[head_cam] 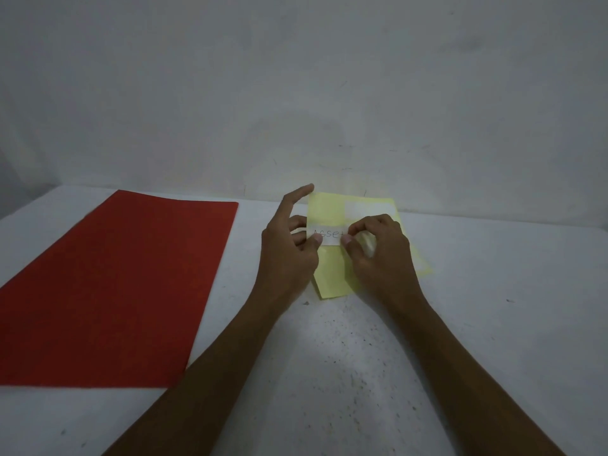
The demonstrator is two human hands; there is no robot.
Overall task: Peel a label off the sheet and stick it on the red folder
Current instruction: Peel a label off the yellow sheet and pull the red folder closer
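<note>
The red folder lies flat on the left of the white table. To its right, near the wall, is a yellow backing sheet. A white label with handwriting sits across the sheet's middle. My left hand pinches the label's left end with thumb and fingers, its index finger pointing up. My right hand pinches the label's right end with thumb and forefinger and covers the sheet's right part. Whether the label is lifted off the sheet is unclear. A second, blank white label stays on the sheet's top right.
A white, speckled table runs up to a plain grey wall just behind the sheet. A bare strip of table separates the folder from the sheet. Both forearms reach in from the bottom edge.
</note>
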